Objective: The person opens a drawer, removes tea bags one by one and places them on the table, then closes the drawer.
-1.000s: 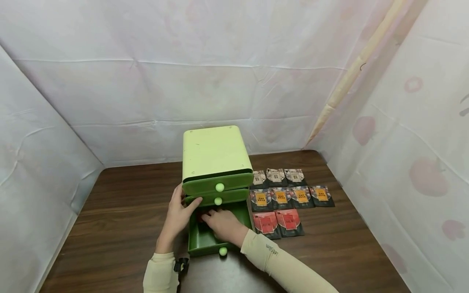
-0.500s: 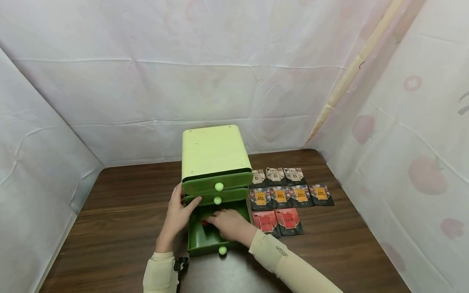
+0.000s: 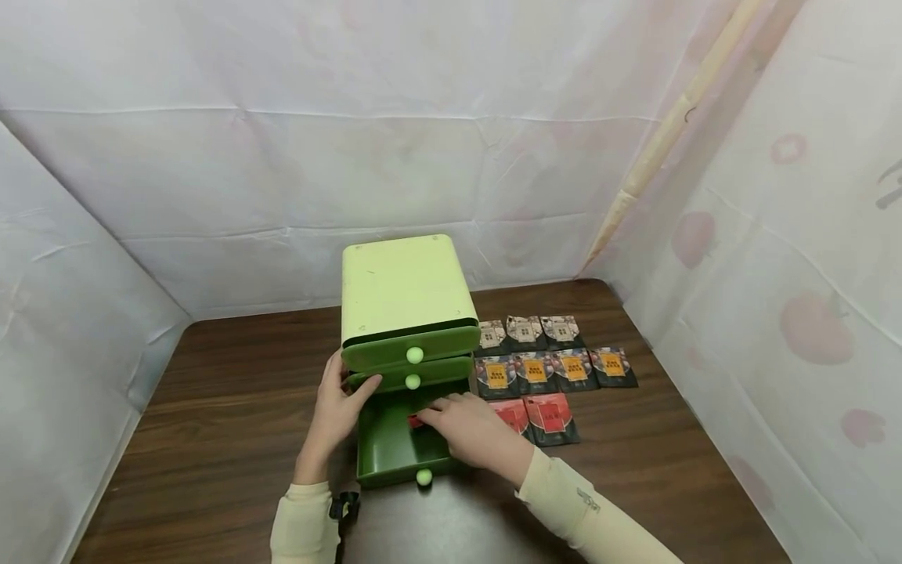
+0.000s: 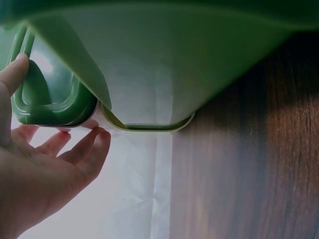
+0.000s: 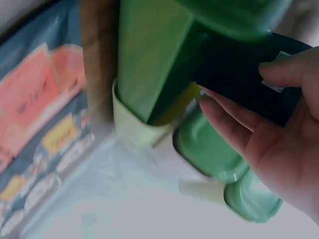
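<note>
A pale green cabinet (image 3: 409,286) with dark green drawers stands on the table. Its bottom drawer (image 3: 384,446) is pulled far out, and the middle drawer (image 3: 447,371) sticks out slightly. My left hand (image 3: 338,407) holds the middle drawer at its left corner, thumb on the front and fingers (image 4: 94,154) along the side. Over the bottom drawer, my right hand (image 3: 482,435) pinches a sachet between thumb and fingers. A small red part of this sachet (image 3: 416,421) shows in the head view; its dark back with a white label (image 5: 234,64) faces the right wrist camera.
Right of the cabinet lie sachets in rows: beige-labelled ones (image 3: 524,333) at the back, several orange-labelled ones (image 3: 535,372), and two red ones (image 3: 550,419) in front. A top drawer (image 3: 444,338) with a round knob sits above. White sheeting (image 3: 296,172) surrounds the table.
My right hand has moved rightward within the bottom drawer, bringing the red sachet with it. My left hand keeps its place on the middle drawer. The head view has shifted slightly.
</note>
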Demonstrator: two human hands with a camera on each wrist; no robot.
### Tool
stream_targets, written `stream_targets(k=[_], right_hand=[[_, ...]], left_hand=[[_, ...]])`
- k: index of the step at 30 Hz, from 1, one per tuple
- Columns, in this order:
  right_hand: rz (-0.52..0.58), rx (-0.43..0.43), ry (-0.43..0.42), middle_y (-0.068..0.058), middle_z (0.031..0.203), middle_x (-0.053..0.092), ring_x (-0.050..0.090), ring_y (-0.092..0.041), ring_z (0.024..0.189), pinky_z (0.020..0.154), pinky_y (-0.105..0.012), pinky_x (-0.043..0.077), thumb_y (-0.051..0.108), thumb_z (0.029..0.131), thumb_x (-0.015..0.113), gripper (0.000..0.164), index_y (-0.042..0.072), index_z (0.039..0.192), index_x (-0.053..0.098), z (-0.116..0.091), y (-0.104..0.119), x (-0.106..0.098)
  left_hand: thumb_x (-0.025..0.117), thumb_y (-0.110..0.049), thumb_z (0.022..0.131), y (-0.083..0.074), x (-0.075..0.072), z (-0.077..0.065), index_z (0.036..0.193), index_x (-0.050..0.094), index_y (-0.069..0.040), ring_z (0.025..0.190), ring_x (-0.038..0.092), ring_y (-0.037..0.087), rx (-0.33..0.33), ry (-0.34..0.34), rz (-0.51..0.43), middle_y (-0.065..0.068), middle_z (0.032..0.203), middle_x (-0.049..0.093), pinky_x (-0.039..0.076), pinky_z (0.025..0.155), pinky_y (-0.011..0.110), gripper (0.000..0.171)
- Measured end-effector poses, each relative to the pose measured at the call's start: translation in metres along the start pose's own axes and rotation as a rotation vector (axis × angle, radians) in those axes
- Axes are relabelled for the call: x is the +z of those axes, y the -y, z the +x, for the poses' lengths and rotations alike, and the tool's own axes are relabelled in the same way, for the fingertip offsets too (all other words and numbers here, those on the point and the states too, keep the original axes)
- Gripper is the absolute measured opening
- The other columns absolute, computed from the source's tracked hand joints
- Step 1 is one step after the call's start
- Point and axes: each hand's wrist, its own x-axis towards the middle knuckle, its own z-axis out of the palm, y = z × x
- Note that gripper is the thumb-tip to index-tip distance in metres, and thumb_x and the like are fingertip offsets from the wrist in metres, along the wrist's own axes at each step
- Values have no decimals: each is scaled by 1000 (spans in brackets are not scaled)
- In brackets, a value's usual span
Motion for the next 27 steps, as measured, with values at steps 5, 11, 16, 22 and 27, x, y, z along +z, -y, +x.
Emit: stream_targets(k=[5, 11, 16, 22, 27], right_hand=[[18, 29, -79, -3, 115, 63, 57, -20, 103, 87, -38, 49, 3, 75, 66, 56, 17, 128, 55, -26, -16, -21], [40, 97, -154, -3, 119, 61, 56, -20, 105, 85, -41, 50, 0, 76, 62, 58, 18, 131, 54, -62, -42, -39], [67, 165, -207, -1, 120, 61, 58, -19, 101, 80, -39, 52, -7, 73, 55, 64, 19, 131, 54, -95, -61, -46], [91, 287, -235, -3, 118, 61, 59, -21, 96, 72, -39, 54, -8, 73, 58, 65, 19, 131, 54, -133, -82, -42], [133, 354, -285, -5, 121, 59, 58, -22, 101, 67, -38, 53, -6, 77, 57, 61, 20, 132, 53, -158, -98, -31]], left_hand=[[63, -31, 89, 21, 2, 6, 145, 25, -31, 105, 49, 27, -7, 3, 9, 11, 130, 37, 47, 77, 49, 68], [63, -31, 89, 21, 1, 7, 145, 26, -29, 107, 48, 29, -10, 4, 11, 11, 133, 36, 46, 78, 50, 67], [63, -33, 88, 29, 2, 9, 145, 25, -32, 110, 46, 29, -19, 11, 14, 11, 135, 35, 45, 79, 51, 68], [63, -36, 87, 42, 3, 9, 143, 24, -38, 109, 47, 27, -24, 1, 28, 8, 133, 36, 46, 79, 51, 68], [63, -37, 87, 42, 3, 10, 143, 25, -37, 107, 49, 26, -24, 12, 23, 7, 130, 38, 46, 78, 50, 67]])
